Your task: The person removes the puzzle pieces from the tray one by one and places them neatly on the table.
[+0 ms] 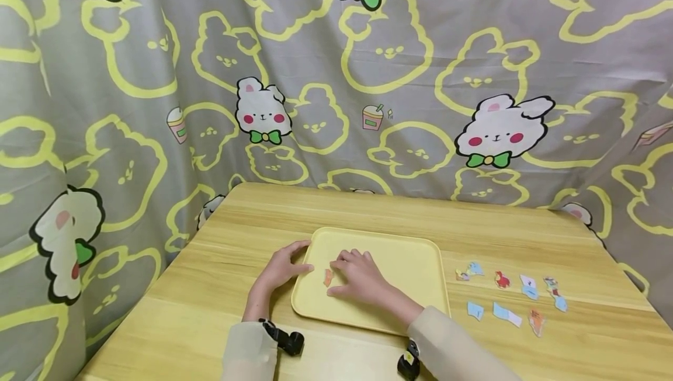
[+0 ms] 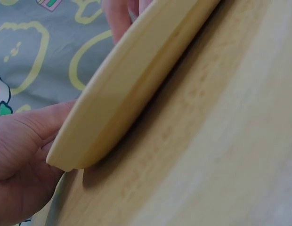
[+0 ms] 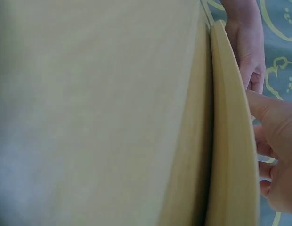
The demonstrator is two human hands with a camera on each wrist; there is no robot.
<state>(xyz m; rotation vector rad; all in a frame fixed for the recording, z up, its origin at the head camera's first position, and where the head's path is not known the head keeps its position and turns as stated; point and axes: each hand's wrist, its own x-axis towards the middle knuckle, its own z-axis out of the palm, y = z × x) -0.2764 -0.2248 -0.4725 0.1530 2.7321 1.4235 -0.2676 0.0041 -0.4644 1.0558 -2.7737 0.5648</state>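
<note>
A yellow tray lies on the wooden table. My left hand rests at its left edge, thumb over the rim and fingers along the outside near the far corner. Over the tray's left half is my right hand, palm down with fingers bent a little and spread. A small orange paper piece lies flat on the tray between that hand's fingertips and thumb; I cannot tell whether they touch it. Both wrist views show the tray's side wall with parts of the hands behind it, and the piece is hidden there.
Right of the tray, several cut paper pieces lie on the table: a red one, an orange one, a blue one and a blue-and-white one among them. A patterned grey curtain hangs behind the table and at its sides.
</note>
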